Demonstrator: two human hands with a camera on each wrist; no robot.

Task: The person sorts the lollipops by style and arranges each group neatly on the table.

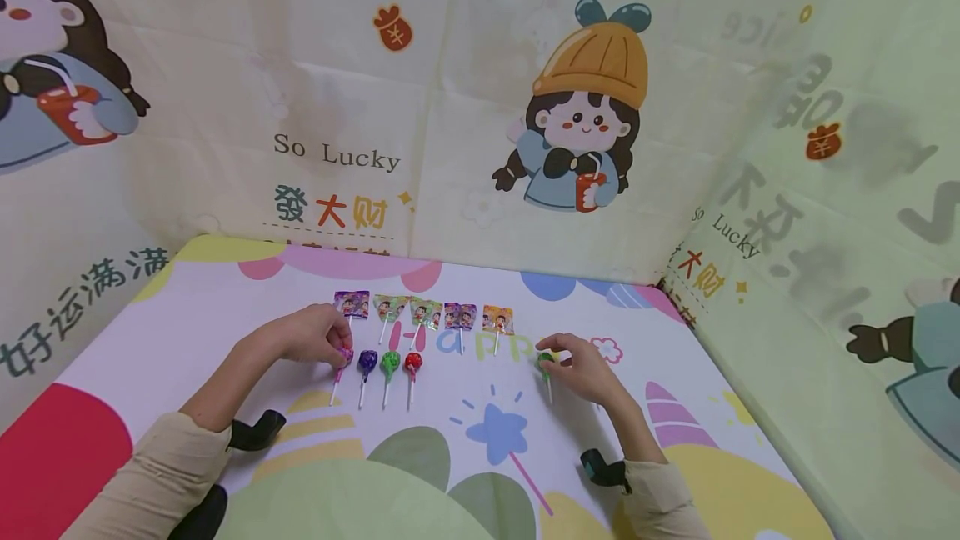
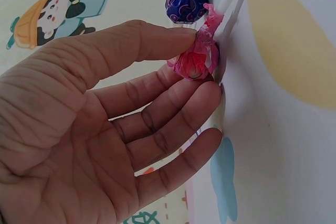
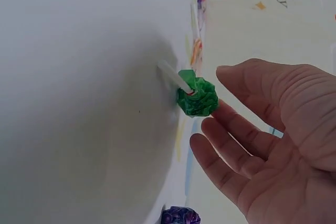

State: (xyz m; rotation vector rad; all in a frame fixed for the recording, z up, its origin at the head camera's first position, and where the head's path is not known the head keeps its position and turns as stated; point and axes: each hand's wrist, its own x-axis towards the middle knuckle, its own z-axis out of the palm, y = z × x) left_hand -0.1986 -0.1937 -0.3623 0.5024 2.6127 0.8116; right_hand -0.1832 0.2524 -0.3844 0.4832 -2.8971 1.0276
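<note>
A lollipop in pink wrapping (image 2: 197, 62) lies at the left end of a row, its white stick toward the near side. My left hand (image 1: 311, 336) pinches its round head between thumb and index finger, the other fingers loosely spread. Beside it are a dark blue-purple lollipop (image 1: 367, 362), a green lollipop (image 1: 390, 363) and a red lollipop (image 1: 413, 363). Farther right, my right hand (image 1: 581, 369) is at another green lollipop (image 3: 198, 95). Its fingers reach behind the wrapped head, and the thumb stands apart from it in the right wrist view.
Behind the row lie several flat-wrapped lollipops, including a purple one (image 1: 351, 305) and an orange one (image 1: 498, 320). A purple-wrapped lollipop (image 3: 180, 216) shows at the bottom of the right wrist view. Printed cloth walls (image 1: 465, 148) enclose the patterned table (image 1: 300, 269).
</note>
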